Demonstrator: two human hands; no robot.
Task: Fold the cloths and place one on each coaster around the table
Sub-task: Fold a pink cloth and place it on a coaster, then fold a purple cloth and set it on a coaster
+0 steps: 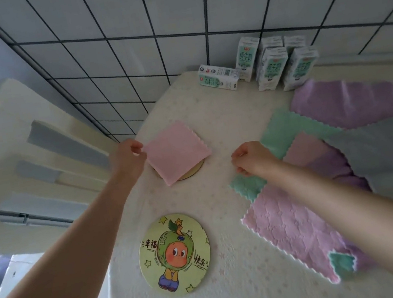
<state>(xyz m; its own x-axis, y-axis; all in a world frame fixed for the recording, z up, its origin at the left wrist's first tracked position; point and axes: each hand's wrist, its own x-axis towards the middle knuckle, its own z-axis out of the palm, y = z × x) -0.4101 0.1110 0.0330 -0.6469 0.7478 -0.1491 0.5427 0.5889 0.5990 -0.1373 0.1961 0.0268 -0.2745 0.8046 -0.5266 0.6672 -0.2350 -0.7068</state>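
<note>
My left hand (129, 157) pinches a corner of the folded pink cloth (177, 152), evidently to square it over the far coaster (193, 172); my right hand (251, 157) hovers curled beside the green cloth (288, 130), grip not determinable, and the cartoon coaster (174, 254) awaits its cloth.

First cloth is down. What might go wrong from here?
1. The pink cloth sits skewed on its coaster, whose rim shows at one side. The left hand pinches a corner, so a tug may drag it off or open the fold.
2. The green cloth by the right hand lies under neighbouring cloths; pulling it may drag those along.
</note>
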